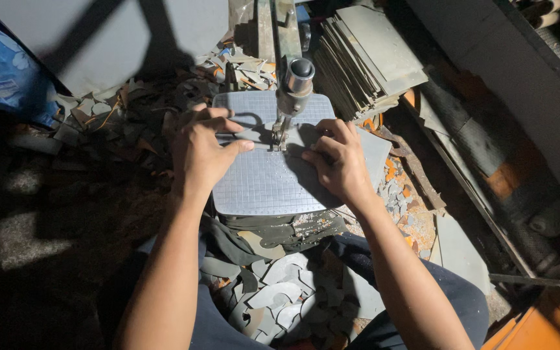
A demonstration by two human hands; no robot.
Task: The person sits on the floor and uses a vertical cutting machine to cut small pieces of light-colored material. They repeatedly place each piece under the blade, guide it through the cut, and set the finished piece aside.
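A dim workshop floor littered with grey offcuts (280, 298). On the gridded saw table (260, 188), a grey sheet (315, 139) lies crosswise under the blade (279, 133). Left hand (199, 152) and right hand (338, 162) press it flat from either side, both equally near.

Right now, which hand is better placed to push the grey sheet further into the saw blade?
Probably the right hand. It lies flat on the wide part of the grey sheet, just beside the blade. The left hand only pins a narrow strip on the gridded table.
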